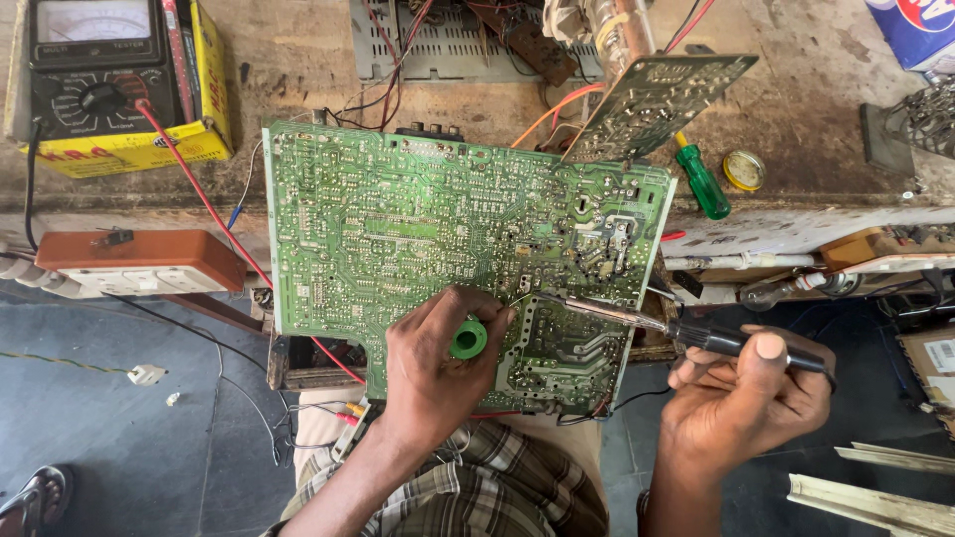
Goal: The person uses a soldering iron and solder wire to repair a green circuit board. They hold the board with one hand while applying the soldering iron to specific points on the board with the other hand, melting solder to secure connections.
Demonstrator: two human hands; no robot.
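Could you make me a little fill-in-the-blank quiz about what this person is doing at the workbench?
1. The left hand holds a small spool whose colour is ____.
2. The right hand grips a soldering iron, its tip touching the large green ____.
3. The screwdriver on the bench has a ____ handle.
4. A red lead runs from the meter, which sits in a ____ box.

Missing words: green; circuit board; green; yellow
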